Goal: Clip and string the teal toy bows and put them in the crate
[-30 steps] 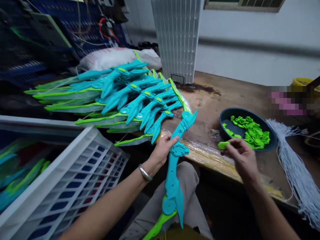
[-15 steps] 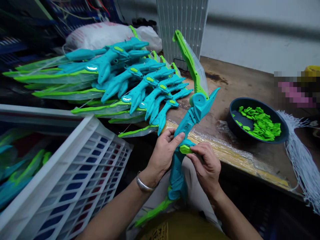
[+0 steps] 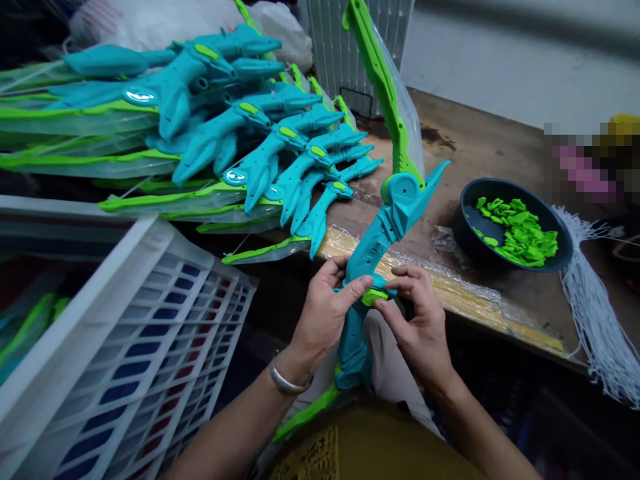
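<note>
A teal toy bow (image 3: 373, 250) with green limbs stands tilted before me, its lower end over my lap. My left hand (image 3: 327, 300) is closed round its middle, the thumb pressing at the edge of a small green plastic piece (image 3: 374, 296). This piece sits on the bow's teal middle part. From the other side, my right hand (image 3: 417, 320) has its thumb at the piece and its fingertips against the teal part beside it. Whether the piece is fully seated, I cannot tell.
Several similar toy bows (image 3: 295, 143) lie heaped at the left of the table (image 3: 435, 150). A dark round bowl (image 3: 463, 237) holds loose green pieces, with a bundle of white strings (image 3: 595, 320) beside it. A white plastic crate (image 3: 135, 267) stands at lower left.
My left thumb has come over onto the green piece's edge. The fingers of my right hand have spread slightly round it. The view has shifted a little, with the heap appearing larger.
</note>
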Available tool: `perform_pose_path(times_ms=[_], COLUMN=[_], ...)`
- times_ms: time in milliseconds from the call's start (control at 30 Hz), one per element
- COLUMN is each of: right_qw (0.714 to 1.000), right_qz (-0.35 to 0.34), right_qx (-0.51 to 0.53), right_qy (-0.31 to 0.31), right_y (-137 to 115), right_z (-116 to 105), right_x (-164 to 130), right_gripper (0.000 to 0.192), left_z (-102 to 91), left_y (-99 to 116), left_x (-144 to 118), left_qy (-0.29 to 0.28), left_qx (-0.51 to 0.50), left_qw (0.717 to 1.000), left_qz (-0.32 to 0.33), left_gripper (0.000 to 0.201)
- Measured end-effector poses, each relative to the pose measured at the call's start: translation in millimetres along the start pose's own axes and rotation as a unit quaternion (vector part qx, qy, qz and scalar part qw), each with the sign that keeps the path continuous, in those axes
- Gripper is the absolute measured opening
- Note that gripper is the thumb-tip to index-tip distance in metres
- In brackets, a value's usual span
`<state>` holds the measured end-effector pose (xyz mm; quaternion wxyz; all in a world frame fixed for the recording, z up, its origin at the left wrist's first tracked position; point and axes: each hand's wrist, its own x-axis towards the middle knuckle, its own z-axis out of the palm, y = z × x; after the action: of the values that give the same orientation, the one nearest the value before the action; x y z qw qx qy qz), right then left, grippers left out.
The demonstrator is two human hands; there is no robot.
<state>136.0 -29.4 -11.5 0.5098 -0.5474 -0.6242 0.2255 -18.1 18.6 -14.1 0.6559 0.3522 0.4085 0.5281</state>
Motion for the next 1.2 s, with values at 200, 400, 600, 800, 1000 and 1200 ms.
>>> perform_pose_path(times_ms=[200,400,600,800,1000,1200], right_qw=[0.959,0.953,0.990,0.979,0.940,0.870], right_qz=[0.142,0.158,0.059,-0.019,0.078,0.194], right_qx=[0.128,0.202,0.080,-0.057,-0.328,-0.425], right_qy=[-0.208,-0.158,-0.103,-0.196,-0.048,-0.155], right_y=[14,11,14,37,109,186], right_z=[-20,-16,-9,-38,-158,-212], right_x=[3,-12,-26,9,124,181], right_gripper=[0.038,0.041,0.029,0.027,0.030,0.027], left_z=[-14.3,-14.1,-17.5,-17.7,-8.7,-2.6], left_y=[0,-6,-18,-25,7,53], left_x=[-30,-56,-47,-17,4,41], left_qy=[-0.069,-0.018,-0.009,0.031,0.149,0.119], left_qx=[0.138,0.257,0.319,0.189,0.092,0.030], left_qw=[0.988,0.965,0.943,0.975,0.978,0.992], left_qz=[0.020,0.048,0.092,-0.113,-0.115,-0.033], left_gripper=[0.050,0.058,0.057,0.067,0.058,0.022])
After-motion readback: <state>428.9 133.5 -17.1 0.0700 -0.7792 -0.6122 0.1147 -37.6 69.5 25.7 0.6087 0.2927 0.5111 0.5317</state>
